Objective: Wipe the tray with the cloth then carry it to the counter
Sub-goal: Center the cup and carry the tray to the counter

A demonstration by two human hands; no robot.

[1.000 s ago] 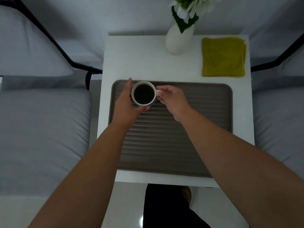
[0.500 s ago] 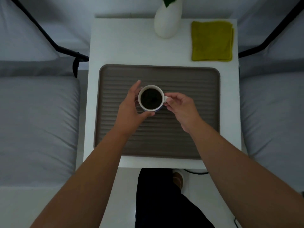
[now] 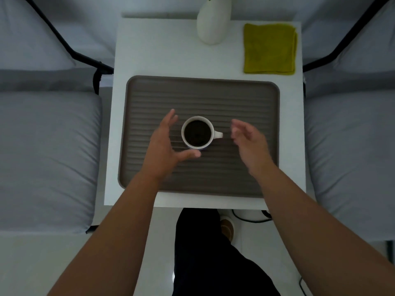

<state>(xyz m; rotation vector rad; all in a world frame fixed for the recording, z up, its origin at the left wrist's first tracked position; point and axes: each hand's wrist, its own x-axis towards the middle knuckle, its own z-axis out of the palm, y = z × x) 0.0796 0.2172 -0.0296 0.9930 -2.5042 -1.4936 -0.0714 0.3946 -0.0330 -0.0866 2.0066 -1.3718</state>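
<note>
A brown ribbed tray (image 3: 245, 99) lies on a small white table (image 3: 162, 58). A white cup of dark coffee (image 3: 197, 133) stands near the tray's middle, handle pointing right. My left hand (image 3: 164, 146) hovers open just left of the cup, thumb curled below it, not touching. My right hand (image 3: 248, 142) is open to the right of the handle, a short gap away. A folded yellow-green cloth (image 3: 270, 49) rests on the table's far right corner, beyond the tray.
A white vase (image 3: 213, 22) stands at the table's far edge, left of the cloth. Grey cushioned seats (image 3: 47, 150) with black metal frames flank the table on both sides. My leg and shoe (image 3: 226, 227) show below the table's near edge.
Both hands carried the cup from the tray's far left toward its middle, set it down and let go. The hands now sit apart from the cup.
</note>
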